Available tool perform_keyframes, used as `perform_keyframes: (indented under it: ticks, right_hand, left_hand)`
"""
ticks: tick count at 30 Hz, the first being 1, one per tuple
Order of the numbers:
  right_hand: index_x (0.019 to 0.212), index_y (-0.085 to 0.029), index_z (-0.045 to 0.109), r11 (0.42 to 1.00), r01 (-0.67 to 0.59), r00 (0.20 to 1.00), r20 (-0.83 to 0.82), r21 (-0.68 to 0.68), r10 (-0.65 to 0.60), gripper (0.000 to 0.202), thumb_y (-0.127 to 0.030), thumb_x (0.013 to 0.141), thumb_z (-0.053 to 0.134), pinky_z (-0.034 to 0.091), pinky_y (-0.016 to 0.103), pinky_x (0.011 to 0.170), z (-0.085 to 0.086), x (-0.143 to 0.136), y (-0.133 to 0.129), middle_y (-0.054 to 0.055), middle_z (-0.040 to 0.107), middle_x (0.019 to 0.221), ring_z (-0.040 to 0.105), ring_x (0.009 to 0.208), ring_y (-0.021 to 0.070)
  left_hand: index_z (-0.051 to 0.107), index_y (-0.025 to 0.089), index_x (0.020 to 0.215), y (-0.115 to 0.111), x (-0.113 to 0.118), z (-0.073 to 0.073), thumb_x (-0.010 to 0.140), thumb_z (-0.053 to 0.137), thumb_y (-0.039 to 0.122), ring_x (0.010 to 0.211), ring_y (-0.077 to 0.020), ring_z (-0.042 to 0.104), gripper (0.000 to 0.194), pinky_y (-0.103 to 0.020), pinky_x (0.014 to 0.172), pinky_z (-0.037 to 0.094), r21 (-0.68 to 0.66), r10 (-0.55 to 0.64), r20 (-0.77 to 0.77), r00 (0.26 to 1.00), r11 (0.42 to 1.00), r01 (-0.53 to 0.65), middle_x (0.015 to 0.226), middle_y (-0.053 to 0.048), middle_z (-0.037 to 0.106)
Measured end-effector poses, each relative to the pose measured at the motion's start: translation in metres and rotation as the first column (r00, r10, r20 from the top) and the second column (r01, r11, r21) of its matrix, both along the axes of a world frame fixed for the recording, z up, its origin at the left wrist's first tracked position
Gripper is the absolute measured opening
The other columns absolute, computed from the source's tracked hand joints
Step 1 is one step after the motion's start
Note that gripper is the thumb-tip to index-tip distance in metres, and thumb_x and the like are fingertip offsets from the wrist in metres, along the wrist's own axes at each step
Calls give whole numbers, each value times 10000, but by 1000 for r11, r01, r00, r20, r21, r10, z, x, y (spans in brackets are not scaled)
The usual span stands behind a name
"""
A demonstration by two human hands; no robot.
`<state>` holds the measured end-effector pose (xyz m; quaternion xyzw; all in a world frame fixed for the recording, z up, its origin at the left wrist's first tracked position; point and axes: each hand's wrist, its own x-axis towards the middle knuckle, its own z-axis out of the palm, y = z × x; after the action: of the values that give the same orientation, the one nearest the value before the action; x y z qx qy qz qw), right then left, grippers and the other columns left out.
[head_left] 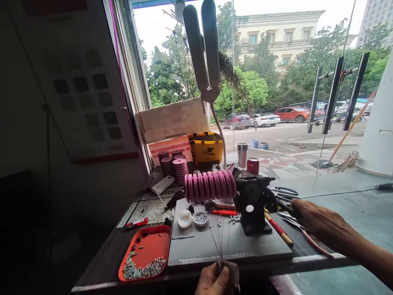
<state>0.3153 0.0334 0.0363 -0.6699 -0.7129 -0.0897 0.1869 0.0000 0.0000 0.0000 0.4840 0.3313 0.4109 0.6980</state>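
- A paper sheet (167, 193) lying on the tabletop, just left of the row of pink spools (210, 185), shows the number "2025".
- The yellow bag (206, 148) behind the pink spools carries a dark logo, too small to read.
- The wall poster (81, 82) is too dark to read.

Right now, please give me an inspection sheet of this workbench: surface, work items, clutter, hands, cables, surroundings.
Surface: dark bench with grey mat on top.
Work items: thin lines run from pink spools to the left hand; black winder device beside them.
Clutter: orange tray of small metal pieces, bowl of beads, red-yellow pencil, scissors, red can.
Hands: left hand pinches the lines; right hand rests on tools by the winder.
Cables: nothing seen.
Surroundings: window, desk lamp, street with parked cars.
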Motion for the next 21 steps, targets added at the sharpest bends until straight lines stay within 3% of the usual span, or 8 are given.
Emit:
perform_keyframes:
  ticks: [6,13,15,18,21]
  right_hand:
    - [715,-247,413,1000,9,1000,-19,-19,-10,219,-220,849,242,314,279,509,-1,0,1,33,535,631,520,542,198]
    - [735,-246,414,1000,0,1000,-22,-18,-1,170,-248,816,265,347,291,530,-4,3,1,51,551,654,549,577,217]
    - [743,-240,422,1000,-7,1000,-22,-23,6,189,-258,821,250,365,297,541,-7,4,1,63,563,663,563,590,223]
    - [741,-236,441,1000,-6,1000,-24,-19,6,212,-257,817,244,399,297,566,-12,4,2,73,590,671,593,615,224]
    - [730,-241,465,999,27,999,-31,32,-26,178,-267,788,299,416,270,587,-16,4,3,55,614,682,610,635,202]
  left_hand:
    - [520,185,610,-2,-2,-7,571,673,651,372,-90,464,492,-240,454,322,-202,-35,69,997,978,49,421,34,542]
    - [611,159,743,-4,-12,-28,530,748,572,436,-52,453,484,-215,497,283,-232,41,41,998,972,-30,558,46,567]
    - [622,153,685,-2,-13,-36,550,728,584,450,-62,440,463,-225,503,283,-218,33,14,999,976,-30,514,49,534]
    - [589,143,539,-1,-15,-44,619,684,576,412,-67,383,450,-249,479,282,-164,5,-34,999,986,-10,427,66,438]
    - [581,151,591,-1,-16,-49,757,593,519,393,-75,390,404,-251,468,341,-135,-17,-72,997,991,7,437,85,421]
